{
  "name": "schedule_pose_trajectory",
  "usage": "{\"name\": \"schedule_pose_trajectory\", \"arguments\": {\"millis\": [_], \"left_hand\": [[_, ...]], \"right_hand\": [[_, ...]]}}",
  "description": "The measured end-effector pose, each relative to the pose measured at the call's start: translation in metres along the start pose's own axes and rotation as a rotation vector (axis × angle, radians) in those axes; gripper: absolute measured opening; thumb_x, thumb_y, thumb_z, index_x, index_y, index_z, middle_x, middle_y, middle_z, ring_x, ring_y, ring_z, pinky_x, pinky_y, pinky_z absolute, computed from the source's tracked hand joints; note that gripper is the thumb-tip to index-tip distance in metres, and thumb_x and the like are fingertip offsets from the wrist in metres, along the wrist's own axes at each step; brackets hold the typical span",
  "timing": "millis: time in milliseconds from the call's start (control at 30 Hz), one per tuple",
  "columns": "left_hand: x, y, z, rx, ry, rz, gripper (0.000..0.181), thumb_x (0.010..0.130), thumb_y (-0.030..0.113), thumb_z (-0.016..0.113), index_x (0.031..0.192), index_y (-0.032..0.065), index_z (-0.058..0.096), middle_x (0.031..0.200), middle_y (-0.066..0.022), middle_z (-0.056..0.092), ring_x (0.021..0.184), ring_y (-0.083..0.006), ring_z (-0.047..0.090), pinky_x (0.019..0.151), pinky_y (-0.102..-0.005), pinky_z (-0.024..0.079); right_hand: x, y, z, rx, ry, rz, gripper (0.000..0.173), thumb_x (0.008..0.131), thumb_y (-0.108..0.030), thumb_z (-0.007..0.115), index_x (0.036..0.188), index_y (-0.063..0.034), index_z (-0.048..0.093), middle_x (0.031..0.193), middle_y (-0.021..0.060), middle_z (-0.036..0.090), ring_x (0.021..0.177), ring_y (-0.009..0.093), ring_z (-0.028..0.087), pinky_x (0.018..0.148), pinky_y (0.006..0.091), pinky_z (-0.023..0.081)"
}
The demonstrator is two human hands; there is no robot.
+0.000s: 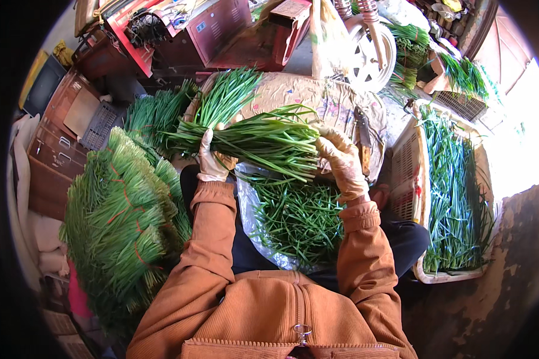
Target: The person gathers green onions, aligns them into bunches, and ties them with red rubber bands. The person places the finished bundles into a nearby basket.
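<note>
My left hand (213,155), in a pale thin glove, is closed around a bunch of long green leaves that look like garlic chives (265,139), held sideways. My right hand (339,155), gloved too, touches the right end of this bunch; its fingertips are partly hidden, so whether they grip is unclear. Just beyond my left hand, another bunch of chives (229,96) lies on a cloth-covered pad (296,92). A knife (364,139) with a wooden handle rests on the pad's right side. Loose green leaves (296,220) fill a clear plastic sheet on my lap.
Chive bundles tied with red bands (125,202) are piled at left. A plastic crate (420,179) full of long green leaves stands at right. Ahead are a white spoked wheel (373,56) and a red metal cabinet (220,27). A wooden drawer unit (54,152) is at far left.
</note>
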State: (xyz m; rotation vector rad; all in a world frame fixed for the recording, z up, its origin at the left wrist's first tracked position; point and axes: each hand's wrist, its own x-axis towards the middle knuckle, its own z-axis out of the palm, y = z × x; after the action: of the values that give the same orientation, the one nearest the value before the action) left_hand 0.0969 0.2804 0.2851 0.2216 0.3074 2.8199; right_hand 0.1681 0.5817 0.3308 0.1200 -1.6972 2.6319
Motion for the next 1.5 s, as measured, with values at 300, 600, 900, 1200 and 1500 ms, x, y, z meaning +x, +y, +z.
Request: {"name": "schedule_pose_trajectory", "arguments": {"millis": [300, 600, 900, 1200, 1500], "left_hand": [[0.005, -0.016, 0.017, 0.201, 0.299, 0.244, 0.03, 0.088, 0.023, 0.06, 0.109, 0.0021, 0.06, 0.12, -0.0173, 0.061, 0.111, -0.0288, 0.058, 0.096, -0.0478, 0.048], [-0.005, 0.005, 0.009, 0.171, 0.226, 0.339, 0.031, 0.088, 0.027, 0.057, 0.114, 0.0109, 0.057, 0.127, -0.0102, 0.058, 0.112, -0.0277, 0.057, 0.088, -0.0479, 0.053], [0.003, -0.016, 0.024, 0.166, 0.312, 0.375, 0.031, 0.085, 0.027, 0.055, 0.113, 0.0131, 0.061, 0.127, -0.0056, 0.058, 0.115, -0.0273, 0.054, 0.093, -0.0515, 0.047], [0.005, -0.023, 0.022, 0.067, 0.42, 0.394, 0.023, 0.081, 0.022, 0.056, 0.102, 0.014, 0.063, 0.119, -0.0023, 0.063, 0.115, -0.0266, 0.054, 0.098, -0.0564, 0.04], [0.004, -0.031, 0.021, 0.092, 0.29, 0.455, 0.025, 0.079, 0.022, 0.059, 0.103, 0.0165, 0.063, 0.116, 0.0019, 0.064, 0.105, -0.0201, 0.059, 0.087, -0.0507, 0.05]], "right_hand": [[-0.003, 0.025, -0.063, 0.47, 0.168, -0.182, 0.027, 0.081, -0.007, 0.069, 0.105, -0.0046, 0.058, 0.091, 0.0004, 0.057, 0.076, 0.009, 0.05, 0.067, 0.0227, 0.041], [-0.059, 0.04, -0.093, -0.841, -0.391, 0.226, 0.031, 0.076, -0.006, 0.069, 0.106, -0.0032, 0.064, 0.109, 0.0052, 0.063, 0.097, 0.018, 0.059, 0.086, 0.0321, 0.047], [0.001, 0.004, 0.011, -0.113, -0.136, -0.081, 0.045, 0.089, -0.022, 0.065, 0.122, 0.004, 0.051, 0.11, 0.0098, 0.06, 0.099, 0.014, 0.055, 0.087, 0.0291, 0.045], [-0.01, 0.03, -0.001, 0.054, 0.107, -0.192, 0.03, 0.087, -0.008, 0.064, 0.116, 0.0002, 0.061, 0.11, 0.005, 0.064, 0.094, 0.012, 0.059, 0.088, 0.0274, 0.046], [-0.003, -0.016, -0.011, -0.195, 0.056, -0.238, 0.037, 0.089, -0.018, 0.064, 0.119, 0.0012, 0.059, 0.116, 0.0088, 0.061, 0.109, 0.016, 0.053, 0.097, 0.0304, 0.04]]}}
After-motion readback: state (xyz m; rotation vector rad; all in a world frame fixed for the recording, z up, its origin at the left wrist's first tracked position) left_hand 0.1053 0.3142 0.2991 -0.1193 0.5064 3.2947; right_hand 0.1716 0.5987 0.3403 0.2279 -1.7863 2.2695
